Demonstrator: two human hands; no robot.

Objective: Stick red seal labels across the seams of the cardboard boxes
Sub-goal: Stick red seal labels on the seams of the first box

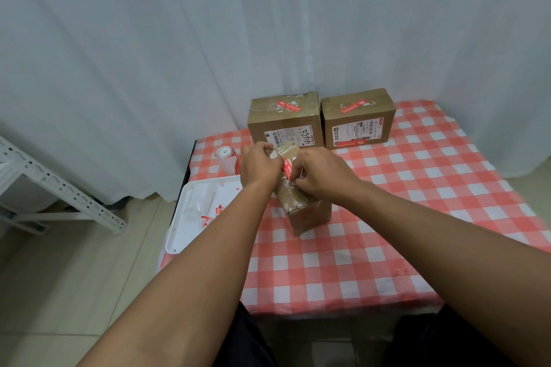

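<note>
Red seal label [286, 169] pinched over taped, worn cardboard box [301, 205]

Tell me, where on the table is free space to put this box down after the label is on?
The checked cloth is bare right of the box in hand, in front of the right back box, and along the near edge. The left side is crowded: tray, label roll, left back box.
</note>
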